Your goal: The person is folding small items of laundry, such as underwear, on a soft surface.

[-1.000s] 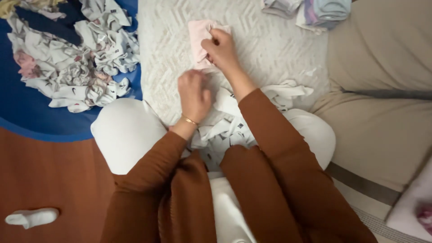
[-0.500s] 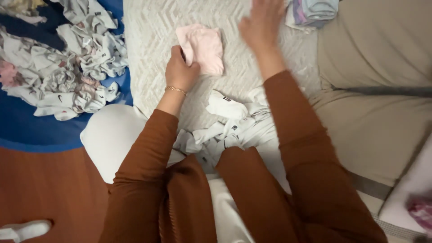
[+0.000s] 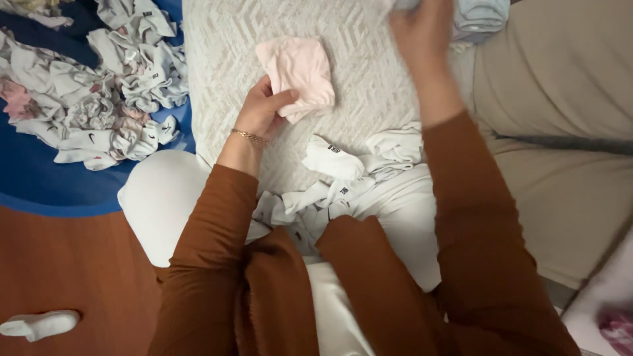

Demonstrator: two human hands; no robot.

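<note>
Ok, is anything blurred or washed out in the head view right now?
Head view: the right hand is smeared by motion at the top edge; the left hand and pink cloth are sharp. Lighting is soft and even, no glare; white socks keep their detail.

Cream patterned bedspread [image 3: 369, 86] bears a pink garment [image 3: 300, 69] (folded)

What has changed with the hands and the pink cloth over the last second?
The right hand let go of the pink cloth and moved up right to the folded pile. The left hand came forward and took the cloth's edge. The white socks in the lap stayed put.
</note>
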